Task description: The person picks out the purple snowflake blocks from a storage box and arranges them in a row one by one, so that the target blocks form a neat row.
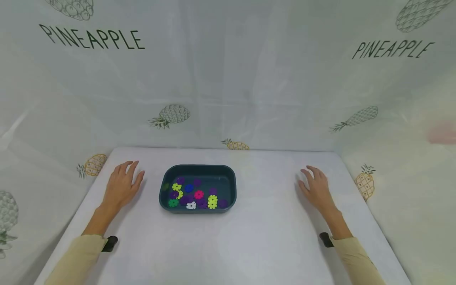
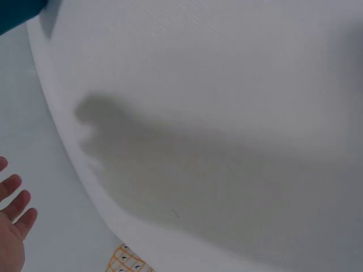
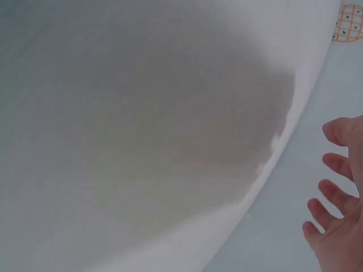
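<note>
Far left: yellow pineapple print (image 1: 95, 164) on pale sheeting (image 1: 206, 71), just left of my left hand (image 1: 120, 189). Beige left sleeve (image 1: 76, 259) and black left wrist device (image 1: 109, 244) sit nearer me than those fingers (image 1: 132, 168). Left fingers released, lightly bent, spread, over the left part of the white tabletop (image 1: 263, 245).

Right of them, apart from them: dark teal tray (image 1: 198, 211), between my two hands, much nearer the left. Inside, small notched discs, some overlapping. From the left fingers rightward: green disc (image 1: 173, 203), yellow disc (image 1: 176, 186) just beyond it, blue disc (image 1: 189, 188), white disc (image 1: 191, 206) near the front wall, pink disc (image 1: 198, 194), yellow pair (image 1: 212, 202). Purple discs (image 1: 223, 204) scattered throughout; exact count can't tell.

Well right of the tray: my right hand (image 1: 318, 192), fingers released too, loosely curved, thumb apart, over the tabletop. Black right wrist device (image 1: 325, 240) and beige right sleeve (image 1: 358, 259) nearer me. Another pineapple print (image 1: 365, 185) right of those fingers.
</note>
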{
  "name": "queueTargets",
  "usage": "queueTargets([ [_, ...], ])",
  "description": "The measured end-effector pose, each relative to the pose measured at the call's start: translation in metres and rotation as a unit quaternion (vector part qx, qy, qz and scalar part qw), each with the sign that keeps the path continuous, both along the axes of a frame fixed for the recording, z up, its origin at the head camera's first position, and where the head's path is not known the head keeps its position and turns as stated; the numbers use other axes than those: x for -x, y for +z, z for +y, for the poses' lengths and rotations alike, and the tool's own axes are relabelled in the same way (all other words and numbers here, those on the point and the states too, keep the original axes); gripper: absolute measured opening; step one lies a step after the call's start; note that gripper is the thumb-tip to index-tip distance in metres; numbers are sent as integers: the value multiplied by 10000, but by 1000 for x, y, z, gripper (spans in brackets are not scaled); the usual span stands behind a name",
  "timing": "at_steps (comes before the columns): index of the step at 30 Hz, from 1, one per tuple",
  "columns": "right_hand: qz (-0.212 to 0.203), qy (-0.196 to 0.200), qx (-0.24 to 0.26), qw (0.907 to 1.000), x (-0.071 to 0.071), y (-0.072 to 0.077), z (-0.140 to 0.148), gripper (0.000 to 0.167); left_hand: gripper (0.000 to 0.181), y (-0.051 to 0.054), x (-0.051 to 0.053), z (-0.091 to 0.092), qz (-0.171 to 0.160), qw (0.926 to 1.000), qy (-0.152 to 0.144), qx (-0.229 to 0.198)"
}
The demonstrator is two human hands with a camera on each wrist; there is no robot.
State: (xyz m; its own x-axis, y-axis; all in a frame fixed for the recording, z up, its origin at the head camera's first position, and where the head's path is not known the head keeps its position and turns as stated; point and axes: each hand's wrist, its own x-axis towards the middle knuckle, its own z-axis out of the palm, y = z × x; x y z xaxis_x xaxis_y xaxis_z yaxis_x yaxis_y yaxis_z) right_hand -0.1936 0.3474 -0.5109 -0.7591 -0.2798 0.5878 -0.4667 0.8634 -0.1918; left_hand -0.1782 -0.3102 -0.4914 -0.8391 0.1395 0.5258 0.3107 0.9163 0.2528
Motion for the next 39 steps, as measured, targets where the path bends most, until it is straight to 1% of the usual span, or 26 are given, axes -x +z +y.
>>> queueTargets([
  [1, 97, 69, 46, 9999, 1, 1, -3, 38, 44, 1, -1, 1, -21, 9999, 40, -102],
  [3, 164, 211, 161, 9995, 3, 3, -9, 34, 41, 2, -3, 3, -108, 9994, 131, -290],
  [7, 74, 373, 271, 9989, 0, 7, -22, 30, 39, 7, -9, 8, -277, 9976, 219, -588],
  [10, 40, 482, 280, 9984, -3, 9, -31, 30, 40, 10, -14, 15, -465, 9950, 280, -837],
  [13, 24, 545, 331, 9980, -4, 13, -38, 30, 41, 11, -14, 22, -623, 9918, 291, -1074],
  [17, -104, 565, 436, 9974, -5, 17, -48, 30, 43, 11, -11, 32, -772, 9869, 232, -1401],
  [20, -193, 632, 449, 9968, -5, 21, -56, 30, 43, 11, -12, 39, -833, 9831, 203, -1618],
  [24, -189, 765, 505, 9956, -3, 25, -67, 29, 43, 11, -13, 47, -879, 9788, 108, -1846],
  [29, -128, 923, 676, 9933, -3, 26, -79, 29, 41, 12, -14, 57, -900, 9747, -62, -2046],
  [32, -195, 958, 723, 9926, -5, 27, -88, 29, 39, 13, -15, 62, -958, 9701, -106, -2227],
  [35, -348, 953, 788, 9917, -5, 29, -96, 29, 39, 13, -17, 66, -1130, 9635, -123, -2422],
  [39, -532, 982, 911, 9895, -7, 33, -107, 29, 41, 12, -21, 73, -1471, 9552, -105, -2565],
])
